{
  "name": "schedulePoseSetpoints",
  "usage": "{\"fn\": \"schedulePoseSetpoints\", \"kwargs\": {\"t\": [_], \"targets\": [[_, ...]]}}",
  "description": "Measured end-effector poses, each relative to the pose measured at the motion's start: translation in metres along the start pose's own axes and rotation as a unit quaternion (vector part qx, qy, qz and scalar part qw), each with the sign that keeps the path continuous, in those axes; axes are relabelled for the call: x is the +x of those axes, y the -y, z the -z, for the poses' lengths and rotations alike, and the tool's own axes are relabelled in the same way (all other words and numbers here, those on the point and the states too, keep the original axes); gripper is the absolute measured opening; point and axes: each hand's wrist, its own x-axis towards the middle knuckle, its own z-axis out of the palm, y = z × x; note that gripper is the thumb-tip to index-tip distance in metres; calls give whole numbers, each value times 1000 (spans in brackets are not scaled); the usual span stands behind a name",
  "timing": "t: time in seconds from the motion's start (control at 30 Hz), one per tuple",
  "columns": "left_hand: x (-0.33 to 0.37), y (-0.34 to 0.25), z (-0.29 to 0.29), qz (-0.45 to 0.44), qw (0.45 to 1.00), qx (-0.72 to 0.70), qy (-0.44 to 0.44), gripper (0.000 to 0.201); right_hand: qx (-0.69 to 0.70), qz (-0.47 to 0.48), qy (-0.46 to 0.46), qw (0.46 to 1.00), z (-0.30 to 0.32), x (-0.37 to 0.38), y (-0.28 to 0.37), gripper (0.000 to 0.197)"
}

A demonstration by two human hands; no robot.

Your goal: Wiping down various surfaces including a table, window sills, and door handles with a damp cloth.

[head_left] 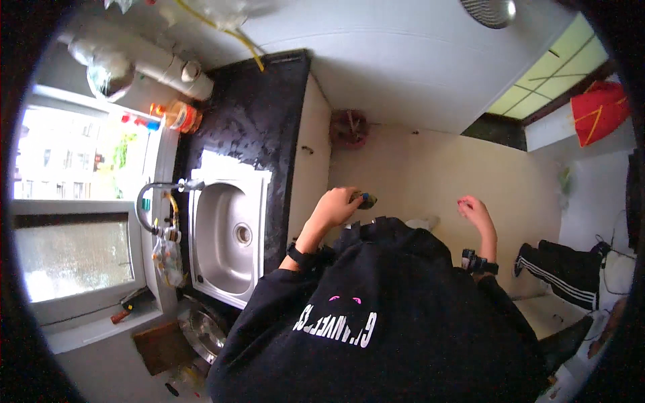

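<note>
The left hand (334, 205) is closed around a small dark object with a blue tip (366, 199), which juts out to its right, just right of the steel sink (225, 235). The right hand (474, 210) hangs loosely curled, holding nothing, well apart to the right.

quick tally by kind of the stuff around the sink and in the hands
Sinks: 1, a steel sink
Faucets: 1, a curved faucet
Bottles: 1, an orange bottle on the black counter
Cutting boards: 1, a brown cutting board
Held items: 1, a small dark object in the left hand; right hand holds nothing
Total: 5
</note>
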Motion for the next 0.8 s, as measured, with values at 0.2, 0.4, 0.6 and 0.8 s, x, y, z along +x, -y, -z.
{"fn": "schedulePoseSetpoints", "kwargs": {"t": [0.2, 0.4, 0.6, 0.8], "targets": [[62, -75, -53, -101, 995, -8, -20, 31, 17, -53, -130, 990, 112, -17, -126, 20], [117, -168, -86, -142, 985, -95, -12, 35, 217, 20, -141, 966, 190, 6, -133, 28], [160, -230, -89, -135, 966, -202, -86, 25, 270, 140, -92, 948, 218, 33, -10, 32], [213, -270, -68, -102, 975, -175, -86, 31, 225, 122, 76, 964, 272, 93, 12, 37]]}}
